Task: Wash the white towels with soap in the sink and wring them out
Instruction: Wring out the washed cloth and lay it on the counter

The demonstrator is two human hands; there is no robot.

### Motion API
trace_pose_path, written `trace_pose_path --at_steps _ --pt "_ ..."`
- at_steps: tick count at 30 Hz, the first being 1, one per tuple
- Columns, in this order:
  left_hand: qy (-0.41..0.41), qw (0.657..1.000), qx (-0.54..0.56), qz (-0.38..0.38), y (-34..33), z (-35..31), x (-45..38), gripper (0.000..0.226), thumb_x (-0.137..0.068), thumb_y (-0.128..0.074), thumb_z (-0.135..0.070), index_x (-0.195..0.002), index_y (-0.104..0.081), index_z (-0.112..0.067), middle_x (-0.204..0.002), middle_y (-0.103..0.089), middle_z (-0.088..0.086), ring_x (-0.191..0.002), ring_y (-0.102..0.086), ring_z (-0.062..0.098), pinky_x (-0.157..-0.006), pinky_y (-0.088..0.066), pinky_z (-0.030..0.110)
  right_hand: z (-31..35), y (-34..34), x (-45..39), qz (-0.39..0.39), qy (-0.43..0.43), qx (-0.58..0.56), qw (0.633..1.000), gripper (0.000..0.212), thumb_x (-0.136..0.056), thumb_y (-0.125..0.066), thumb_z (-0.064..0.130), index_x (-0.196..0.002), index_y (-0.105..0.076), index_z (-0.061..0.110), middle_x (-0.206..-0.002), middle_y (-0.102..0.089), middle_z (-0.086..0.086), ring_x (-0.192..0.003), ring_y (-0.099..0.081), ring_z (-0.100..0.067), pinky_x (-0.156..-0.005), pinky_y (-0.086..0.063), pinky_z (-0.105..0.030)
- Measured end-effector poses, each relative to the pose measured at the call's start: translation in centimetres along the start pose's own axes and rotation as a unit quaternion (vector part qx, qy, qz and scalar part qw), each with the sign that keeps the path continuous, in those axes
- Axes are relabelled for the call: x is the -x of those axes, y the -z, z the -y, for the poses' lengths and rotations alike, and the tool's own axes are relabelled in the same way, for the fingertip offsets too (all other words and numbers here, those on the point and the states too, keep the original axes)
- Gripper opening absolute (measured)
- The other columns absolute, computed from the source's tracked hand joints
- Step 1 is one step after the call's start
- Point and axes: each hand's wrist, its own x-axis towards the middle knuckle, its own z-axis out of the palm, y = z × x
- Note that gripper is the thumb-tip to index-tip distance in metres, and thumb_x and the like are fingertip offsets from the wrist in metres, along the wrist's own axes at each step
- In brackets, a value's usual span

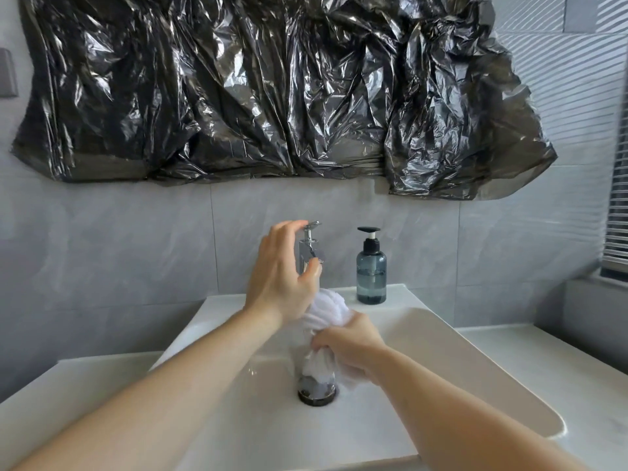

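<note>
I see crumpled black plastic sheeting (272, 90) covering the wall above the basin, grey marbled wall tiles (119, 253) below it, window blinds (616, 198) at far right, pale counter (550, 362) either side.

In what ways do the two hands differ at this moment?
The left hand is raised at the chrome tap lever, fingertips on it, fingers only loosely bent; the right hand is lower, over the white sink basin. The left hand grips nothing, while the right hand grips the bunched white towel. Both forearms are bare.
</note>
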Motion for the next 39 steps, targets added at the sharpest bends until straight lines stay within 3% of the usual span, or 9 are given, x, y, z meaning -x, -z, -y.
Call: trace_pose_path --at_steps 6,10,18,24,31,33,35,37,39 --pt "0.002 0.949 -0.202 0.243 -0.8 -1.8 -6.7 0.075 -0.095 -0.054 -0.043 -0.163 -0.029 -0.023 -0.171 -0.024 -0.005 -0.155 -0.024 0.019 -0.125 -0.022 0.039 -0.3 0.3 -0.2 0.028 -0.017 0.008 0.999 0.024 -0.073 -0.080 0.019 -0.094 -0.069 0.021 -0.082 -0.073 0.002 -0.071 -0.068 -0.011 -0.056 -0.054 -0.020" --pt "0.016 0.950 -0.200 0.241 -1.3 -1.2 -5.7 0.049 -0.094 -0.058 -0.038 -0.141 -0.061 -0.023 -0.159 -0.040 -0.009 -0.145 -0.040 0.017 -0.119 -0.031 0.035 -0.4 0.8 -0.3 0.066 -0.044 0.009 0.997 0.024 -0.074 -0.081 0.022 -0.092 -0.067 0.017 -0.081 -0.072 0.000 -0.077 -0.070 -0.015 -0.064 -0.055 -0.025" --pt "-0.002 0.966 -0.113 0.234 4.0 -3.8 -0.9 0.040 -0.088 -0.055 -0.017 -0.124 -0.054 -0.033 -0.133 -0.050 -0.013 -0.109 -0.057 0.019 -0.092 -0.048 0.036 1.0 1.4 1.8 0.072 -0.067 -0.012 0.995 0.026 -0.074 -0.078 0.022 -0.095 -0.072 0.009 -0.080 -0.074 -0.006 -0.074 -0.071 -0.020 -0.071 -0.058 -0.031" --pt "-0.037 0.927 -0.093 0.363 11.2 -3.9 9.1 0.076 -0.087 -0.053 -0.027 -0.156 -0.024 -0.034 -0.157 -0.020 -0.017 -0.147 -0.028 0.008 -0.117 -0.030 0.023 3.3 4.0 7.3 0.134 -0.132 -0.042 0.981 0.025 -0.082 -0.076 0.024 -0.098 -0.069 0.006 -0.074 -0.068 -0.008 -0.061 -0.063 -0.019 -0.052 -0.048 -0.023" --pt "-0.089 0.913 -0.166 0.363 13.1 -5.0 10.4 0.131 -0.079 -0.082 -0.030 -0.160 0.020 -0.044 -0.162 0.035 -0.025 -0.157 0.005 0.008 -0.119 -0.032 0.027 5.4 4.8 13.6 0.251 -0.136 -0.019 0.958 0.017 -0.096 -0.064 0.025 -0.094 -0.071 0.010 -0.074 -0.070 -0.002 -0.058 -0.064 -0.011 -0.052 -0.048 -0.020" --pt "-0.133 0.907 -0.169 0.363 12.3 -5.2 9.8 0.138 -0.074 -0.087 -0.037 -0.162 0.018 -0.038 -0.168 0.029 -0.017 -0.156 0.010 0.007 -0.122 -0.014 0.020 6.1 5.1 14.3 0.286 -0.144 0.004 0.947 0.019 -0.094 -0.068 0.027 -0.096 -0.078 0.011 -0.091 -0.075 -0.006 -0.074 -0.068 -0.015 -0.067 -0.051 -0.024" --pt "-0.143 0.913 -0.132 0.358 11.0 -5.3 9.2 0.128 -0.072 -0.087 -0.038 -0.165 0.001 -0.033 -0.173 0.000 -0.010 -0.155 -0.006 0.006 -0.121 -0.012 0.015 6.6 5.1 14.4 0.304 -0.139 0.045 0.941 0.032 -0.089 -0.074 0.031 -0.109 -0.078 0.006 -0.110 -0.075 -0.010 -0.092 -0.068 -0.019 -0.082 -0.051 -0.028" --pt "-0.097 0.929 -0.101 0.343 10.0 -5.6 8.6 0.083 -0.079 -0.080 -0.031 -0.148 -0.034 -0.040 -0.151 -0.046 -0.013 -0.137 -0.045 0.015 -0.105 -0.042 0.022 6.8 5.2 14.3 0.305 -0.136 0.088 0.939 0.052 -0.082 -0.082 0.038 -0.120 -0.073 0.003 -0.112 -0.074 -0.010 -0.097 -0.065 -0.021 -0.087 -0.049 -0.029" --pt "-0.103 0.931 -0.162 0.312 9.7 -5.8 7.4 0.033 -0.084 -0.065 -0.020 -0.110 -0.051 -0.033 -0.112 -0.064 -0.009 -0.104 -0.065 0.029 -0.075 -0.050 0.036 7.1 5.2 14.3 0.297 -0.119 0.151 0.935 0.043 -0.079 -0.085 0.039 -0.110 -0.075 0.011 -0.097 -0.073 -0.005 -0.083 -0.066 -0.017 -0.073 -0.052 -0.026"
